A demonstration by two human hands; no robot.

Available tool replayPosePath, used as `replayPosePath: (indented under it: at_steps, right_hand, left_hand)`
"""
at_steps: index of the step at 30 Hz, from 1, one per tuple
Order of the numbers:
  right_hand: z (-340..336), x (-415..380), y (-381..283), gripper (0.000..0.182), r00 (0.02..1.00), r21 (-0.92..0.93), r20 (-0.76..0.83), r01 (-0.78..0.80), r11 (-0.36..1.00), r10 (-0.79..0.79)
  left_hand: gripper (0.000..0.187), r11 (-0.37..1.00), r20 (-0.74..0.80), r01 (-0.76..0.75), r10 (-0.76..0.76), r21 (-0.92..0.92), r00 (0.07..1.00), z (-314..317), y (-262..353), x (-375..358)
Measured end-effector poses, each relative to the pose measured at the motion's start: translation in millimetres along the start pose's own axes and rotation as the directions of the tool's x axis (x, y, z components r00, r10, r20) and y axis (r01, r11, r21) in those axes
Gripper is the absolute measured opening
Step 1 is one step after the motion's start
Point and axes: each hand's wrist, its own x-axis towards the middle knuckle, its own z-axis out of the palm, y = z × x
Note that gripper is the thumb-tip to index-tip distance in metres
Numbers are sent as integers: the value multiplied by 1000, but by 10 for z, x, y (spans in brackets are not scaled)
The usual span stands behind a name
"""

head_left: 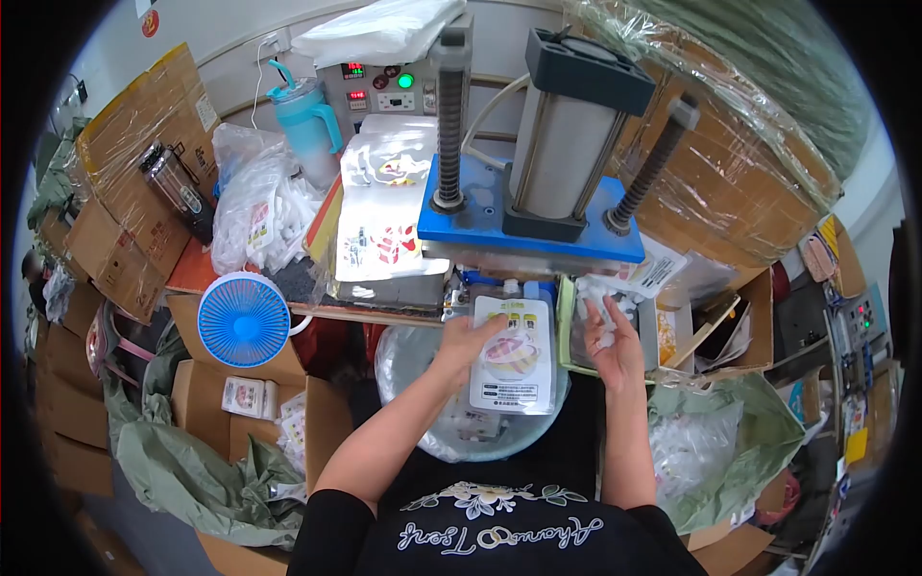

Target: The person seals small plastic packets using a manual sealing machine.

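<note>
A white printed spout pouch point(516, 355) hangs upright in my left hand point(466, 344), thumb across its front and the fingers hidden behind. Its spout sticks up at the top, close under the blue plate of the press point(533, 216). My right hand point(617, 350) is raised at the green-edged bin point(565, 331), palm turned up and fingers curled around a small white plastic piece point(605, 339). More small white pieces point(600, 288) lie in that bin, just beyond the fingertips. Below the pouch, a round translucent tub point(408, 422) holds other pouches.
Flat printed pouches point(384, 206) lie on the bench left of the press. A blue fan point(245, 322) juts from the bench edge. Open cardboard boxes point(327, 432) and green sacking point(182, 470) flank me. A blue jug point(305, 125) and a steel flask point(178, 187) stand behind.
</note>
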Motion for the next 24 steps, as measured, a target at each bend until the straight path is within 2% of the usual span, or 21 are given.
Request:
replayPosePath:
  at_steps: [1,2,3,4,5,6,7,8,9,10,11,13,14,15,17,18,19,21,22,23,24]
  right_hand:
    - [29,-14,-35,40,989,201,-118,-65,977,90]
    - [48,-26,-39,37,983,202,-160,-57,978,91]
    - [-23,4,-48,37,984,200,-157,-56,978,89]
    - [-137,54,-38,35,992,256,-44,-103,961,118]
    - [-247,92,-6,33,987,310,68,-158,938,144]
    - [-179,59,-15,29,980,342,85,-198,919,179]
    - [-221,64,-9,29,977,350,84,-211,913,194]
    - [-276,92,-26,28,956,355,210,-271,895,206]
    - [-292,111,-4,28,919,353,334,-329,876,211]
    - [-181,80,14,28,964,333,159,-256,907,213]
    - [-245,134,54,28,959,337,170,-272,901,226]
    - [-453,250,107,29,890,378,332,-430,820,313]
    - [-355,209,99,24,919,372,221,-388,843,325]
    - [-227,159,61,24,916,376,233,-395,838,328]
    - [-65,30,24,17,947,153,191,-290,945,260]
    - [-81,40,15,13,949,73,201,-264,962,245]
    - [-98,43,33,13,949,80,196,-266,961,246]
    - [-133,24,52,14,982,-133,148,-95,987,115]
    - [-123,3,73,13,986,-168,143,-64,984,88]
    - [-85,-30,88,13,988,-177,135,-57,983,81]
    - [-32,-76,109,12,988,-289,142,-15,957,58]
  left_hand:
    - [33,1000,9,-8,8,-6,1000,12,-3,30]
    - [33,1000,8,-21,21,-14,1000,17,-17,45]
    - [33,999,2,-31,31,-19,1000,5,-17,54]
    - [33,999,-3,-29,29,-17,1000,-18,32,49]
    - [32,985,16,-35,33,169,999,-66,107,41]
    - [31,936,32,-39,29,350,999,-134,208,22]
    - [28,822,59,-121,106,557,993,-251,384,9]
    - [27,788,18,-226,264,573,964,-337,506,60]
    - [23,698,-19,-295,404,652,914,-546,579,180]
    - [28,363,-112,-169,638,916,762,-565,750,140]
    - [48,278,-58,-204,711,939,700,-666,790,150]
    - [66,-143,155,-75,707,987,690,-1008,612,280]
    - [74,-198,192,-71,697,978,691,-1039,495,239]
    - [72,-232,225,-83,694,969,684,-983,448,70]
    - [71,-219,272,-166,666,961,695,-949,360,-207]
    - [55,-204,282,-195,726,959,628,-980,339,-279]
    - [55,-207,283,-194,720,959,633,-1038,364,-303]
    - [32,-73,209,-261,810,963,547,-1128,427,-310]
    - [14,-39,186,-331,885,943,427,-967,536,-369]
    - [11,-21,205,-391,876,920,436,-923,583,-402]
    - [7,124,132,-459,864,880,486,-806,594,-486]
